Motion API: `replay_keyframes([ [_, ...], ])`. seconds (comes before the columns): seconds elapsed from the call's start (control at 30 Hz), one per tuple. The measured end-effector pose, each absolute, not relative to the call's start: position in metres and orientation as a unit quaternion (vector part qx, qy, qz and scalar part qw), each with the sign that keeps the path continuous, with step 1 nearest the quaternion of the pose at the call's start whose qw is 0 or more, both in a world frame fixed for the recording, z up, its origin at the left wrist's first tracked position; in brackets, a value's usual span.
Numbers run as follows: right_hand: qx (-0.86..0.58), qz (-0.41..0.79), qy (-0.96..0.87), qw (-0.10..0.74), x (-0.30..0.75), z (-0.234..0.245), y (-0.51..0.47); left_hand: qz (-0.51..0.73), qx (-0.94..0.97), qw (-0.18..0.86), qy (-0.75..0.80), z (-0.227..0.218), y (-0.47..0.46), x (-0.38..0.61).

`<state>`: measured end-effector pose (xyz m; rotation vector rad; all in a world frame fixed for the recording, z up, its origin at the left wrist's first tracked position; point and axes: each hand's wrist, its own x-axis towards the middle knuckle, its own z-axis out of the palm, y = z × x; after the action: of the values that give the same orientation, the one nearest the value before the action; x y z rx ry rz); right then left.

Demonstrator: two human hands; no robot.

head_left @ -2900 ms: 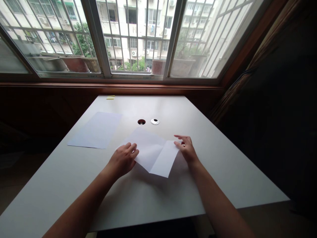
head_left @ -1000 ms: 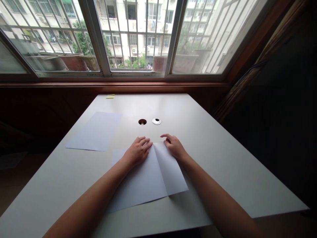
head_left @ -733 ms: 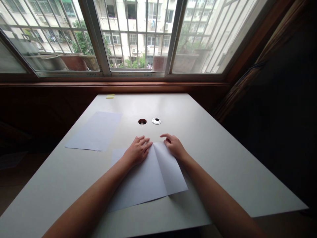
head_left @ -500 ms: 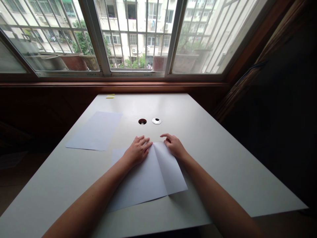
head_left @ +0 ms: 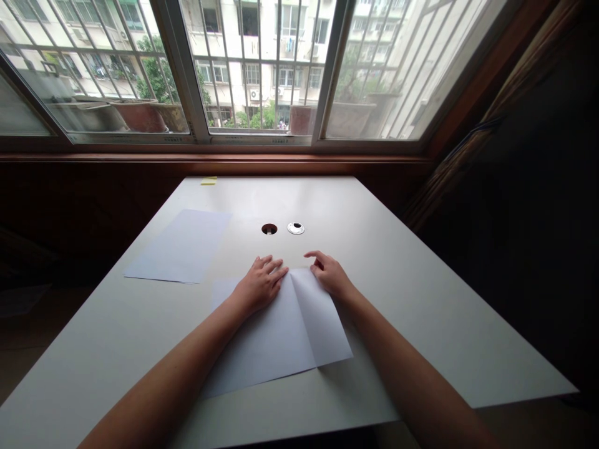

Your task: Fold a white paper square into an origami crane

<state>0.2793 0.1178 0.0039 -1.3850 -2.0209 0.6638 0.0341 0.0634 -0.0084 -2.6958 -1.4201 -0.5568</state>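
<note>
A white sheet of paper (head_left: pixel 281 337) lies on the white table (head_left: pixel 421 299) in front of me, its right part folded over along a crease running from the far edge toward me. My left hand (head_left: pixel 259 285) lies flat on the sheet's far edge, fingers stretched out beside the crease. My right hand (head_left: pixel 329 274) rests at the far corner of the folded flap, index finger extended and the other fingers curled, pressing on the paper.
A second flat white sheet (head_left: pixel 180 245) lies to the left. A round cable hole (head_left: pixel 269 229) and its loose cap (head_left: pixel 296 228) sit beyond my hands. A small yellow item (head_left: pixel 208 181) lies at the far edge under the barred window (head_left: pixel 253 68).
Since 2.9 s ago the sheet has been turned and laid flat with the fold running toward me, and both hands moved onto its far edge. Over the last second almost nothing has moved.
</note>
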Motion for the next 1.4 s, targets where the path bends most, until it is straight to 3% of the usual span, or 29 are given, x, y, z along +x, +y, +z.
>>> replay_keyframes([
  [0.47, -0.544, 0.294, -0.716, 0.325, 0.288, 0.004, 0.113, -0.215, -0.901, 0.046, -0.373, 0.0, 0.061, 0.03],
  [0.87, -0.566, 0.229, -0.713, 0.344, 0.279, 0.002, 0.107, -0.067, -0.906, 0.075, -0.411, 0.016, 0.066, 0.033],
  [1.13, -0.562, 0.177, -0.741, 0.321, 0.275, 0.001, 0.104, -0.19, -0.855, 0.031, -0.481, -0.011, 0.059, 0.056],
  [1.4, -0.563, 0.164, -0.751, 0.303, 0.274, 0.003, 0.102, -0.185, -0.853, 0.012, -0.488, -0.02, 0.059, 0.053],
])
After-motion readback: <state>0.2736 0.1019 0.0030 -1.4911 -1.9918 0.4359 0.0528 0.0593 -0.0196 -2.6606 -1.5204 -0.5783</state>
